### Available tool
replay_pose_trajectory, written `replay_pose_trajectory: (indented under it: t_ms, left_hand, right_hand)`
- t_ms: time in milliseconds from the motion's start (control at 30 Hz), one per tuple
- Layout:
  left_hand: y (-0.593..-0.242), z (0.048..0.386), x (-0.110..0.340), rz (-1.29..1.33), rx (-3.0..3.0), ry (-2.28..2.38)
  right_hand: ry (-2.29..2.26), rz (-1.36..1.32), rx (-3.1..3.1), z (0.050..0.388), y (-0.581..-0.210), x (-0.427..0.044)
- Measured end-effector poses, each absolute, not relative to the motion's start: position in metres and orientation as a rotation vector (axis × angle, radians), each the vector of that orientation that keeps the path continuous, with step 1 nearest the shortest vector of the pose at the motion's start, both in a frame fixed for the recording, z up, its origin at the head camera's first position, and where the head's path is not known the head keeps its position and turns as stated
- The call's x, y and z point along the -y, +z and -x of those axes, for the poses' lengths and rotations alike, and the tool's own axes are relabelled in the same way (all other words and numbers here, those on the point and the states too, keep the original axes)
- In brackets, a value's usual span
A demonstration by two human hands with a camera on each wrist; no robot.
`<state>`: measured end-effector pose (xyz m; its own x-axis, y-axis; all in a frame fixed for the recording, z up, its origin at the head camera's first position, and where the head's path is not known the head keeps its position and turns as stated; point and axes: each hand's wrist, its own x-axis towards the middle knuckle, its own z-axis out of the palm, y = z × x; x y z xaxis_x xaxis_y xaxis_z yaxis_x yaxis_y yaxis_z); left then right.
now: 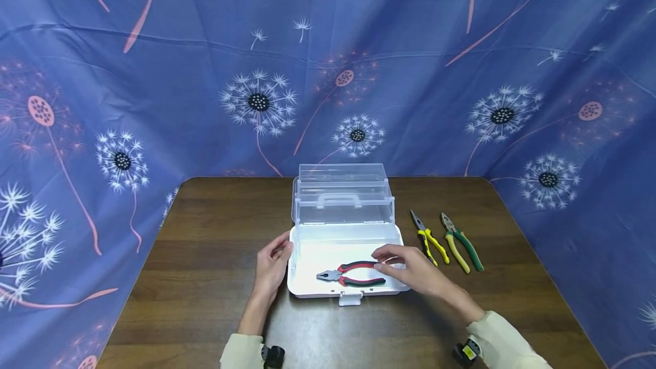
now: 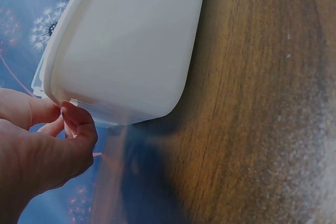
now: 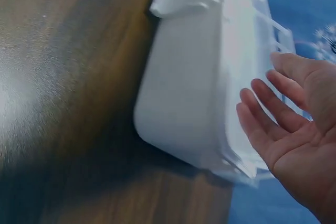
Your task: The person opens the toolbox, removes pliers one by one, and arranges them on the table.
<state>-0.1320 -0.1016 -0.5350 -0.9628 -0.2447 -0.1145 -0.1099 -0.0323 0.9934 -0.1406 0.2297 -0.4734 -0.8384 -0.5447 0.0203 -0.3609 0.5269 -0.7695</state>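
A white plastic toolbox (image 1: 307, 249) stands on the table with its clear lid (image 1: 338, 212) tipped back. Inside lies a pair of combination pliers (image 1: 363, 282) with red and black handles, its nose toward the left. My left hand (image 1: 271, 266) pinches the toolbox's left rim between thumb and fingers, as the left wrist view also shows. Over the right part of the toolbox, my right hand (image 1: 412, 269) hovers by the handle ends of the pliers. Its fingers look loosely bent and hold nothing in the right wrist view.
Right of the toolbox lie yellow-and-black long-nose pliers (image 1: 422, 232) and green-and-yellow pliers (image 1: 450, 231). A white latch (image 1: 351, 299) hangs down at the toolbox's front. Behind the wooden table (image 1: 205, 244) hangs a blue cloth (image 1: 195, 101) with dandelion prints.
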Motion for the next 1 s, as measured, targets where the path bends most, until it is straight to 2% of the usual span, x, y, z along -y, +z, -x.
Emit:
replay_pose_trajectory:
  t_ms: [467,1000]
  left_hand:
    - [-0.533,0.131,0.098,-0.386,2.104,-2.169]
    - [-0.535,0.132,0.101,-0.377,2.099,-2.169]
  right_hand:
    - [-1.078,1.004,-2.510,0.153,-0.507,-0.196]
    - [-0.843,1.024,-2.524,0.163,-0.515,-0.174]
